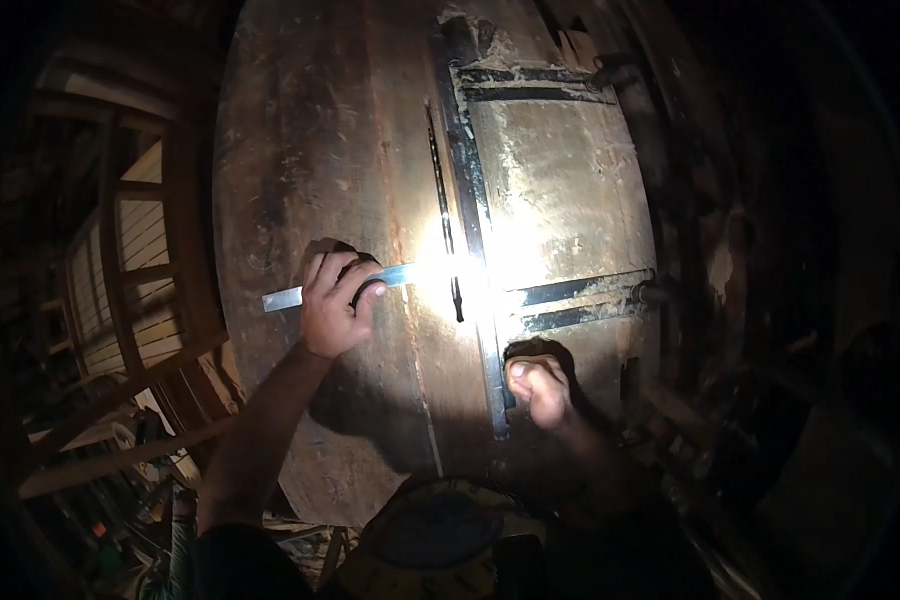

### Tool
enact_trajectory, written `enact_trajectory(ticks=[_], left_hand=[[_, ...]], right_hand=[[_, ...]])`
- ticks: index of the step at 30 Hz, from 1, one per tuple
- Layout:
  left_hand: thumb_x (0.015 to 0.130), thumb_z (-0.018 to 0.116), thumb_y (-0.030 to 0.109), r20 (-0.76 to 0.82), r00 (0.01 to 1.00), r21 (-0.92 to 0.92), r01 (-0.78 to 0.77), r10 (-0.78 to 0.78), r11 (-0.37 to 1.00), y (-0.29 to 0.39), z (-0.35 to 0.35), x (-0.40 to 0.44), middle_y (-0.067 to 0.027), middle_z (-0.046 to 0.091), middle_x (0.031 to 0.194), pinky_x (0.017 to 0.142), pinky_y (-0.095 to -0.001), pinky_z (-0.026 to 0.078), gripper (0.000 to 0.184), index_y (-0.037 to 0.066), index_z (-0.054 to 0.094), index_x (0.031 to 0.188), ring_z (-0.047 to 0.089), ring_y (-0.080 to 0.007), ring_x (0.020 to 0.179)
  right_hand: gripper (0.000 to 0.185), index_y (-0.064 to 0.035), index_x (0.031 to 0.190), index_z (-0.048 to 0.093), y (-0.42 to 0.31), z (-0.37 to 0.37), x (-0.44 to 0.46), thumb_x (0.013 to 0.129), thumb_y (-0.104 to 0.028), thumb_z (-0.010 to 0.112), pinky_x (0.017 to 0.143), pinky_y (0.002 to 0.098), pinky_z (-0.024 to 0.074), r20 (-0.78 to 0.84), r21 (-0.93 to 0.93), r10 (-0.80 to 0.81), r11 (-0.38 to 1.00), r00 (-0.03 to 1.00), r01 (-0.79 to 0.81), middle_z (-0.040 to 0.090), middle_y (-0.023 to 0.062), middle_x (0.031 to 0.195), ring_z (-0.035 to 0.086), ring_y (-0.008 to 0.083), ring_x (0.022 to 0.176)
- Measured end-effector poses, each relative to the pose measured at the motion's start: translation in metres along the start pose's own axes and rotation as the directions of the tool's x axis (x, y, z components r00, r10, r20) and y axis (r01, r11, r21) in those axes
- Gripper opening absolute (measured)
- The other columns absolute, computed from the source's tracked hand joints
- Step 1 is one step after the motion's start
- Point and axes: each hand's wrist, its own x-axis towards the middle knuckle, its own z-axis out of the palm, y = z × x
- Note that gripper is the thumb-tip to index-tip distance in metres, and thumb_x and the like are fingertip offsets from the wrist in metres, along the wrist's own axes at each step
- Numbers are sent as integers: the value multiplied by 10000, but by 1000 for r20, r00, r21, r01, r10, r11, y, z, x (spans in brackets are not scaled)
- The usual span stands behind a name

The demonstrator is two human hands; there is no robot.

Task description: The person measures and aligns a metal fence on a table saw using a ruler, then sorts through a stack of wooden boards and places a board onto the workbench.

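Observation:
My left hand [338, 308] is closed around a flat metal strip [283, 299] that lies crosswise on a wooden board [310, 150]. One end sticks out to the left; the right end runs into bright glare. To its right lies a thin dark rod [442, 190], lengthwise on the board. Beside the rod runs a long dark bar [467, 150]. Close to that bar's near end, my right hand [540, 388] is closed in a fist over the board. Whatever the fingers hold, if anything, is hidden.
Two pairs of dark crosswise strips [540, 95] lie on the board's right part, ending at dark fittings [618, 72]. A wooden frame with slats [145, 255] stands at the left. Cluttered objects [145, 445] lie low on the left. The far right is dark.

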Motion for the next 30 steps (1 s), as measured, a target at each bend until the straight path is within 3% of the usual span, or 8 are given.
enact_trajectory(ticks=[10,14,17,18,22,26,29,30], left_hand=[[818,770,124,10,1000,-2,-20,20,1000,-2,0,0,-104,643,1033,829,-447,498,190,98,739,1004,598,-335,933],[824,770,124,4,1000,1,-28,28,1000,-1,0,1,-103,644,1034,828,-449,500,187,97,738,1006,599,-335,933],[827,771,126,6,1000,-1,-26,26,1000,0,-1,2,-103,645,1036,829,-448,500,184,97,737,1006,600,-334,934],[828,771,126,8,1000,-4,-23,23,1000,0,-1,2,-103,645,1037,830,-447,500,182,98,737,1005,600,-334,935],[828,770,127,9,1000,12,-29,29,1000,-2,0,0,-103,647,1039,835,-445,499,181,99,736,1004,601,-334,941],[828,772,129,15,1000,7,-21,21,1000,-1,0,0,-102,649,1041,840,-444,498,183,102,737,1005,600,-333,944],[829,772,132,16,1000,7,-21,21,1000,-1,0,0,-101,650,1044,841,-443,495,184,103,736,1007,599,-332,942],[829,772,133,15,1000,7,-22,22,1000,-2,0,0,-100,650,1045,841,-442,494,184,104,736,1008,599,-332,942]], right_hand=[[369,-121,586,360,4,-3,-5,934,-169,475,550,296,236,66,100,93,990,994,-99,342,-55,593,301,73,574],[397,-117,565,372,-9,-4,-3,925,-259,460,510,300,237,-169,15,17,1000,985,-14,357,-25,542,297,93,516],[399,-115,565,371,3,5,-1,925,-259,464,511,299,238,-64,25,-9,1000,998,11,342,-32,537,293,90,516],[392,-110,569,390,3,11,-1,926,-253,465,508,302,240,-44,58,107,993,993,-104,340,-35,543,294,87,517],[382,-122,588,393,1,0,0,929,-271,478,500,301,238,-90,63,173,984,981,-168,339,-37,550,286,87,508],[367,-123,593,419,2,-3,0,931,-242,497,505,297,246,-204,180,113,981,973,-76,360,-40,549,308,85,503],[359,-130,594,411,-3,15,1,931,-216,500,514,295,251,-105,99,254,965,962,-244,367,-42,557,318,81,512],[355,-136,592,413,-6,10,1,929,-209,497,523,293,258,-51,4,180,984,982,-180,373,-42,564,324,79,521]])
